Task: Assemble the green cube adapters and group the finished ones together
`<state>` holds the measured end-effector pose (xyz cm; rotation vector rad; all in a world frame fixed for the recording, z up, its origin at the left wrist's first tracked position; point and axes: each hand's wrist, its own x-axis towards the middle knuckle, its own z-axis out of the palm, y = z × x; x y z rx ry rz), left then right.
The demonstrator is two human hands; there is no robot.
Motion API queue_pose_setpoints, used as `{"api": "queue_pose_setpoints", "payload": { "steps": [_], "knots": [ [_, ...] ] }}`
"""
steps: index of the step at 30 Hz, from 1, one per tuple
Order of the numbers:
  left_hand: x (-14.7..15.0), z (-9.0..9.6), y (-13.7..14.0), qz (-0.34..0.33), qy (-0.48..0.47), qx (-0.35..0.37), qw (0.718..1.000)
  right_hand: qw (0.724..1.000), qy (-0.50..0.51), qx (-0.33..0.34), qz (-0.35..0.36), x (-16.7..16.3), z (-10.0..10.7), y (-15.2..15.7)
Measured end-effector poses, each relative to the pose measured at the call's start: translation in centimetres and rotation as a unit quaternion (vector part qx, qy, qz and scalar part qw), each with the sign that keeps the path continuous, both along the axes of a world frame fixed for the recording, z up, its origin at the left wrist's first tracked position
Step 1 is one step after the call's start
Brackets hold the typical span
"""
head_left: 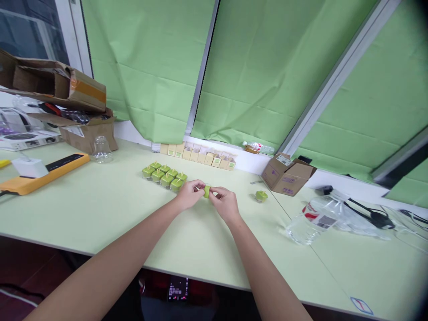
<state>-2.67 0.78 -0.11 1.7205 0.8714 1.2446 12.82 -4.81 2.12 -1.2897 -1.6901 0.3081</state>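
Note:
Both hands meet near the middle of the table (110, 196). Between the fingertips of my left hand (190, 194) and my right hand (224, 201) is a small green-topped clear container (207, 191), gripped from either side and partly covered by the fingers. Left of my left hand stand several similar containers in close rows, the group of green-topped containers (166, 179), with pale yellowish bits sticking up from their tops. One more, a single green-topped container (261, 195), sits apart to the right of my right hand.
Small beige boxes (200, 156) line the back edge. An orange power strip (50, 171), a clear plastic cup (102, 149) and cardboard boxes (88, 91) lie left. To the right are a carton (286, 176), a large clear bottle (316, 218) and cables (377, 216).

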Motion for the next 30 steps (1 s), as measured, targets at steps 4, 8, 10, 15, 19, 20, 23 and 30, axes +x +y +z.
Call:
{"api": "queue_pose_setpoints", "payload": {
  "steps": [4, 8, 10, 15, 19, 20, 23, 30],
  "knots": [
    [-0.2, 0.4, -0.6, 0.002, 0.044, 0.008, 0.999, 1.000, 0.009, -0.003, -0.010, -0.1, 0.2, -0.1],
    [-0.1, 0.6, -1.0, -0.040, 0.011, -0.054, 0.998, 0.997, 0.060, -0.036, -0.025, 0.2, 0.2, 0.0],
    [0.1, 0.5, -0.9, -0.060, -0.016, -0.075, 0.995, 0.994, 0.090, -0.055, -0.023, 0.3, 0.1, 0.1],
    [0.3, 0.6, -0.8, -0.075, -0.091, -0.107, 0.987, 0.985, 0.159, -0.064, 0.006, 0.0, 0.1, 0.2],
    [0.3, 1.1, -1.1, -0.077, -0.131, -0.142, 0.978, 0.976, 0.208, -0.065, 0.012, -0.3, 0.1, 0.3],
    [0.3, 1.1, -1.2, -0.078, -0.139, -0.150, 0.976, 0.975, 0.214, -0.064, 0.008, -0.3, 0.0, 0.3],
    [0.2, 1.3, -1.2, -0.079, -0.153, -0.158, 0.972, 0.977, 0.209, -0.035, -0.023, -0.2, 0.0, 0.3],
    [-0.1, 1.4, -1.4, -0.097, -0.145, -0.150, 0.973, 0.984, 0.161, -0.060, 0.045, 0.3, 0.2, 0.7]
  ]
}}
